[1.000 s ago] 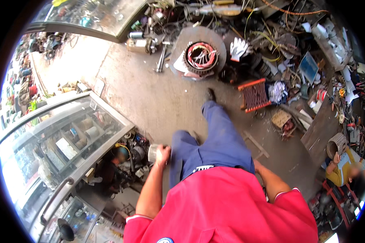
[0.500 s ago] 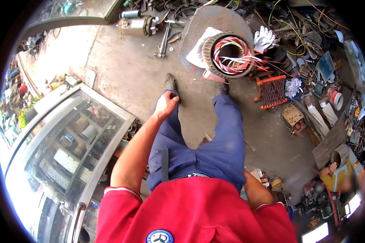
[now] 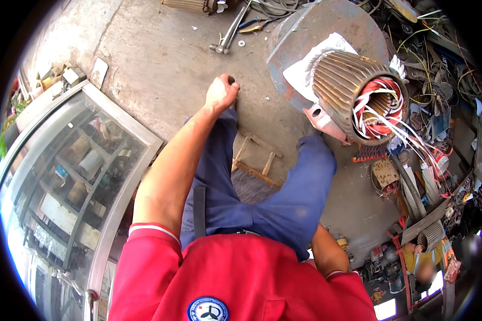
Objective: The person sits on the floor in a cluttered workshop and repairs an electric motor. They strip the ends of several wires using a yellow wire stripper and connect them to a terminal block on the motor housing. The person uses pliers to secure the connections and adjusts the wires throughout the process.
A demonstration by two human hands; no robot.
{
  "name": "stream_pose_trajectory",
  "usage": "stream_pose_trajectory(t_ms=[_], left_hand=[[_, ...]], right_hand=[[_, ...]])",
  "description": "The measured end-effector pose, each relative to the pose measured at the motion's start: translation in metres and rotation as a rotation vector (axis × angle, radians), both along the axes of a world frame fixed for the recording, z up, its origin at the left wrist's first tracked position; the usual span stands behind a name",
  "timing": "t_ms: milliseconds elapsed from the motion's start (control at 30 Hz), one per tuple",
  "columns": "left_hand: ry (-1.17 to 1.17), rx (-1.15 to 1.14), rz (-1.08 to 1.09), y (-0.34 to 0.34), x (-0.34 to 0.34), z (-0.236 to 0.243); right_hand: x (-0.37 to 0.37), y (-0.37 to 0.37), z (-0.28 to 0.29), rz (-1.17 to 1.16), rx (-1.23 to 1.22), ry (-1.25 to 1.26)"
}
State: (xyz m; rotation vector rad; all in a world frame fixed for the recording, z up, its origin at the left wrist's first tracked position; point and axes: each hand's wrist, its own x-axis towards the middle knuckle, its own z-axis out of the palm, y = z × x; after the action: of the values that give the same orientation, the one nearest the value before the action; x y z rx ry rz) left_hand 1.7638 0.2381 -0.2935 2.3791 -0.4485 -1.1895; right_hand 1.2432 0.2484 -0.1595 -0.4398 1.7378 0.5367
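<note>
Head view: left hand (image 3: 222, 93) raised, its grip curled closed; whether it has hold of anything cannot be told. Right hand hidden beside the right trouser leg (image 3: 308, 187), grip not visible. Ribbed motor stator (image 3: 340, 77) lies tilted by the near right edge of the round metal stand (image 3: 356, 24). Hammer (image 3: 231, 35) on floor (image 3: 160, 75).

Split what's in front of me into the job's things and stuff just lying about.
Likely the job's:
wound motor stator
stand under it
white sheet on the stand

Apparently just lying about:
hammer
yellow-handled pliers
small white ring
partly visible ribbed motor housing
</note>
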Motion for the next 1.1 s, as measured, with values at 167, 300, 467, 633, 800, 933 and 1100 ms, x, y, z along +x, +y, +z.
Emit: stream_pose_trajectory(t_ms=[167, 300, 467, 633, 800, 933, 1100], left_hand=[[0.079, 0.04, -0.026, 0.009, -0.01, -0.018], [0.032, -0.017, 0.002, 0.0, -0.018, -0.026], [-0.002, 0.114, -0.276, -0.007, -0.023, -0.025], [0.308, 0.39, -1.14, 0.044, -0.159, -0.03], [0.547, 0.423, -1.144, 0.117, -0.267, -0.037], [0.406, 0.445, -1.233, 0.151, -0.29, -0.054], [0.63, 0.505, -1.169, 0.118, -0.276, -0.061]], right_hand=[[-0.005, -0.015, 0.009, -0.174, -0.067, 0.03], [0.005, -0.029, 0.002, -0.273, -0.123, 0.024], [0.027, -0.053, -0.031, -0.369, -0.188, -0.021], [0.033, -0.082, -0.05, -0.44, -0.237, -0.037], [0.0, -0.105, -0.032, -0.513, -0.332, -0.002], [-0.009, -0.128, -0.015, -0.515, -0.391, 0.024], [-0.049, -0.145, -0.042, -0.482, -0.491, 0.057]])
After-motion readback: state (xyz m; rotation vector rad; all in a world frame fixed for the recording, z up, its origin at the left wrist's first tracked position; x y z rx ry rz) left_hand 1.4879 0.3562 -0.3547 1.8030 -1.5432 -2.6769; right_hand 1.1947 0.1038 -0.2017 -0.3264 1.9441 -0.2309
